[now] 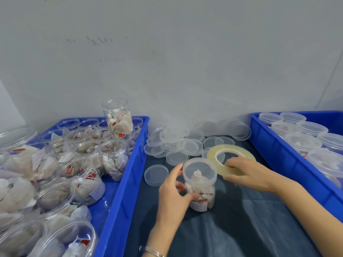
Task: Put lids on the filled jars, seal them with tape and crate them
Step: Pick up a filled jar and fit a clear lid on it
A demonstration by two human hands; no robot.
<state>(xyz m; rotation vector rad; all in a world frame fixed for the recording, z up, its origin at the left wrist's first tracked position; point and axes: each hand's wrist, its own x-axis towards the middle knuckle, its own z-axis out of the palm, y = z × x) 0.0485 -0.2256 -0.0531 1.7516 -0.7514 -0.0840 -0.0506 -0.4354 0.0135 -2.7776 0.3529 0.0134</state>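
Dark cloth covers my tabletop between two blue crates, and dead centre my left hand curls round the lidded jar to steady it while my right hand pinches the tape roll just beside it, ready for sealing.

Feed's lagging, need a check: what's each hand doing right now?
Left hand: grips the jar, lid already on.
Right hand: holds the tape roll beside the jar.
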